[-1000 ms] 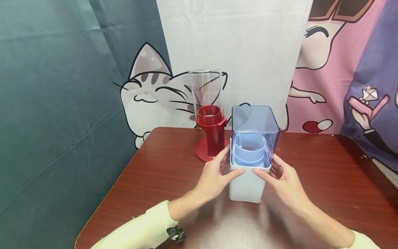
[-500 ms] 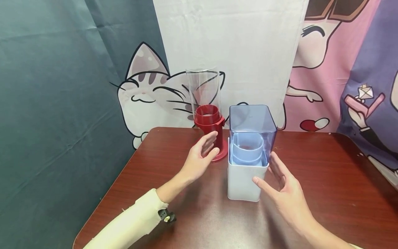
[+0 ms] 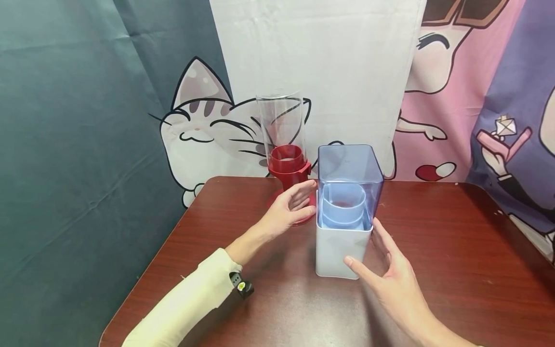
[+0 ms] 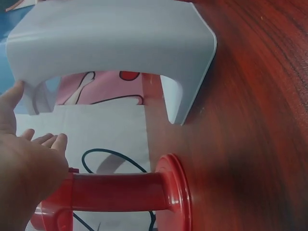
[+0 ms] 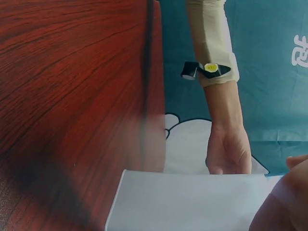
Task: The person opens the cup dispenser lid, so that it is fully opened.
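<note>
In the middle of the head view a box-shaped dispenser [image 3: 340, 250] stands upright on the table. Its base is white, with a see-through blue bin on top and a pale blue round collar [image 3: 344, 205] inside. My left hand [image 3: 289, 208] is at the dispenser's left side with fingers extended; in the left wrist view its thumb tip lies right at the white base's edge. Along the right side, my right hand [image 3: 396, 284] has its fingers extended, the thumb overlapping the white front. Behind my left hand stands a red dispenser [image 3: 288, 168] with a clear tube.
Brown wood-grain table [image 3: 455, 250] carries both dispensers. A printed cloth backdrop [image 3: 347, 62] with a cartoon cat hangs behind its far edge. A dark green curtain [image 3: 78, 168] lies to the left. A small black device [image 3: 243, 284] sits at my left sleeve.
My left hand has let go of the dispenser, swung left, then come back partway toward its side. My right hand has slid slightly lower and its thumb has moved down the front.
</note>
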`<state>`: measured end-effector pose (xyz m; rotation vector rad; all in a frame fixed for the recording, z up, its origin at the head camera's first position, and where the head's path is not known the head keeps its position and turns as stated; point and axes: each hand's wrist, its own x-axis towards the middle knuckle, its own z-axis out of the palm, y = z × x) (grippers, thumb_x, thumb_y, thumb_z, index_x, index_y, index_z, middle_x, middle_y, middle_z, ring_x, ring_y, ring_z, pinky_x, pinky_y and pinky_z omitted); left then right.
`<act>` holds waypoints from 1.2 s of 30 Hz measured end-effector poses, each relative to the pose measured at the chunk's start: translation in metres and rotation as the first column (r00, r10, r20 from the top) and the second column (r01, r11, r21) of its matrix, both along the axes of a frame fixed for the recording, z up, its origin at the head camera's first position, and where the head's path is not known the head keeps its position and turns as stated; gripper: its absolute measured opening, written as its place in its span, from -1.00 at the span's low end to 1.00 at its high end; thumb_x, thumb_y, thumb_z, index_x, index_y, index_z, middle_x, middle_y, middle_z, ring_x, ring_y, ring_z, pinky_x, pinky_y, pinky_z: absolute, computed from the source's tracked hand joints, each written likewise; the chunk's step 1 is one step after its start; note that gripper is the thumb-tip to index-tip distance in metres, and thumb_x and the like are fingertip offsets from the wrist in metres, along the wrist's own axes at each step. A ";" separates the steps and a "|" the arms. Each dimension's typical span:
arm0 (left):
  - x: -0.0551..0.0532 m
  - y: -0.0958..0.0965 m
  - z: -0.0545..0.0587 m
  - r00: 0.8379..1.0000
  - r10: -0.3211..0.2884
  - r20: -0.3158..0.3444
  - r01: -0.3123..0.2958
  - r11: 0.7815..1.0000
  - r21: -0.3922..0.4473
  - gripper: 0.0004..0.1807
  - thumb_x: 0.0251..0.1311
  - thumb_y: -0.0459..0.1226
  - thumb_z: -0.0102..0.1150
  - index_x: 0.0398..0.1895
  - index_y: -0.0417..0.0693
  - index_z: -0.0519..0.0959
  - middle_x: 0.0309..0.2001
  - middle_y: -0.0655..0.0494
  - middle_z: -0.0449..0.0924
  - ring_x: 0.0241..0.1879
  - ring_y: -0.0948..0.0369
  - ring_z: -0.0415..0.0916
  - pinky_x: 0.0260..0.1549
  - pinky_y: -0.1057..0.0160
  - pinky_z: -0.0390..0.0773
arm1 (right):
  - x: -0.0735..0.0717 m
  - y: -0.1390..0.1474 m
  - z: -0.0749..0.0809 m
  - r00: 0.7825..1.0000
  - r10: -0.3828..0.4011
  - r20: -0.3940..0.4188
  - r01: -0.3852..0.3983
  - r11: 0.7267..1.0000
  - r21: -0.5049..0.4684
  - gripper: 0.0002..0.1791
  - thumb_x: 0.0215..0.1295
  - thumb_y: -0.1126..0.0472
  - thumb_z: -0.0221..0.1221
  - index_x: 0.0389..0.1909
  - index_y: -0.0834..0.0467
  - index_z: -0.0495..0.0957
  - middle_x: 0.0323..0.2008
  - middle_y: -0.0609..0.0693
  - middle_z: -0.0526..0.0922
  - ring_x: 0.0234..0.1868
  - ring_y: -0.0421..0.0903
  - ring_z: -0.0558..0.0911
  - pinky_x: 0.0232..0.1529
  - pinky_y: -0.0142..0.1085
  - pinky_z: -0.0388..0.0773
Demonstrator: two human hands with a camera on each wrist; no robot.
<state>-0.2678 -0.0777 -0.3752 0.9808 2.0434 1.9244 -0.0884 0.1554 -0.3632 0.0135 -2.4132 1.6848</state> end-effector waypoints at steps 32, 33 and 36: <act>-0.002 -0.013 0.001 0.996 -0.032 0.087 0.037 0.998 -0.056 0.10 0.28 -0.44 0.40 0.74 -0.07 -0.08 0.67 -0.02 0.10 0.63 0.07 0.13 0.53 -0.04 0.22 | -0.018 0.000 0.005 0.998 0.000 -0.057 0.002 1.000 0.021 0.19 0.10 0.13 0.63 0.67 0.12 0.12 0.54 0.24 0.36 0.56 0.27 0.32 0.50 0.29 0.17; -0.002 -0.014 0.001 0.996 -0.038 0.082 0.043 0.997 -0.064 0.13 0.26 -0.40 0.44 0.75 -0.05 -0.09 0.68 -0.01 0.09 0.63 0.06 0.12 0.52 -0.03 0.23 | -0.019 0.000 0.005 0.998 0.005 -0.070 -0.004 1.000 0.018 0.17 0.11 0.14 0.63 0.66 0.13 0.14 0.53 0.22 0.38 0.55 0.26 0.33 0.50 0.27 0.19; 0.000 -0.016 -0.001 0.997 -0.055 0.057 0.060 0.995 -0.081 0.25 0.18 -0.26 0.56 0.76 0.04 -0.14 0.68 0.03 0.09 0.63 0.06 0.12 0.51 -0.01 0.26 | -0.024 -0.001 0.005 0.995 0.025 -0.099 -0.024 1.000 0.010 0.13 0.11 0.17 0.62 0.64 0.10 0.18 0.52 0.15 0.42 0.54 0.19 0.36 0.53 0.10 0.24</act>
